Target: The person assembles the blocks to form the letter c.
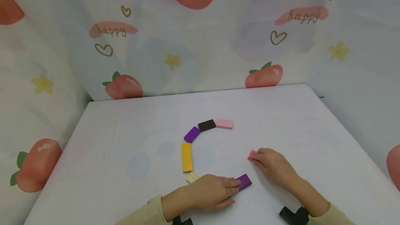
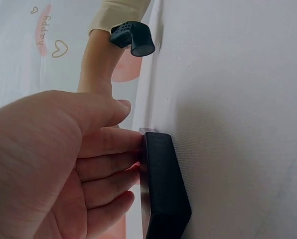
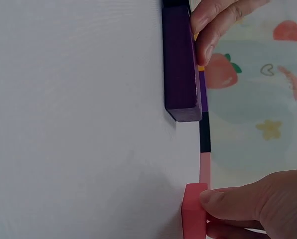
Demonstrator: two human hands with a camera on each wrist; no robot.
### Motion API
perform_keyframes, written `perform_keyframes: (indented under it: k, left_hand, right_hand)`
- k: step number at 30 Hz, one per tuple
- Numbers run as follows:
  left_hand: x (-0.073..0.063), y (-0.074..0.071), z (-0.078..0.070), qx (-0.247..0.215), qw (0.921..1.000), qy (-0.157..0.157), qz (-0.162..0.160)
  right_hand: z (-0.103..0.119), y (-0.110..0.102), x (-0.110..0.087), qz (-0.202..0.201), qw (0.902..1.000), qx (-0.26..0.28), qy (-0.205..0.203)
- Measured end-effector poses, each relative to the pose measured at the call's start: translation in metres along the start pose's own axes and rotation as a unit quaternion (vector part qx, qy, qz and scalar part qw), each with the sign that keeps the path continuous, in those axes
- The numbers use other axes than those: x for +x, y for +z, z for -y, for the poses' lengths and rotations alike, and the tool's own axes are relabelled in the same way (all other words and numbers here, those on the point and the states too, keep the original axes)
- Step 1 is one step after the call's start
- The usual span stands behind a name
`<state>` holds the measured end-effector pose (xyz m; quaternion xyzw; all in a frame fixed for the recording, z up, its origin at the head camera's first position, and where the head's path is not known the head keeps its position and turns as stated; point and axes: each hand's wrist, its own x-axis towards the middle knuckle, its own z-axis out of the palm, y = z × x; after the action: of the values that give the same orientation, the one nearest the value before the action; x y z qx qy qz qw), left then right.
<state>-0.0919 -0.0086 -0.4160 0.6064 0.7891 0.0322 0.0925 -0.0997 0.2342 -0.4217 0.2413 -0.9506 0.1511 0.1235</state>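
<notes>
My right hand (image 1: 276,167) pinches a coral-pink block (image 1: 250,155) between thumb and fingers, low over the table or touching it; I cannot tell which. To its left, my left hand (image 1: 212,192) lies palm down with straight fingers, the tips resting on a purple block (image 1: 245,182). Joined to that block's end is a black block (image 2: 166,184), seen beside the left fingers in the left wrist view and mostly covered by the hand from above. A cream ridged block (image 1: 192,177) pokes out behind the left hand.
Beyond the cream block, a yellow block (image 1: 187,158), a purple block (image 1: 192,134), another black block (image 1: 207,125) and a light pink block (image 1: 224,124) form a curve on the white table (image 1: 140,124). A fruit-printed cloth (image 1: 206,44) hangs behind and at both sides.
</notes>
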Motion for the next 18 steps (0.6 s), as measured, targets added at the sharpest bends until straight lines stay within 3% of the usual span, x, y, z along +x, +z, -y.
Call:
perform_keyframes:
  k: [10, 18]
  left_hand:
    - [-0.001, 0.000, -0.002, 0.017, 0.9999, -0.001, -0.002]
    - [0.000, -0.001, -0.002, 0.007, 1.0000, -0.001, 0.001]
  right_hand:
    - [0.005, 0.005, -0.010, -0.070, 0.9972, 0.011, -0.024]
    - [0.009, 0.007, -0.015, -0.093, 0.9949, 0.009, -0.039]
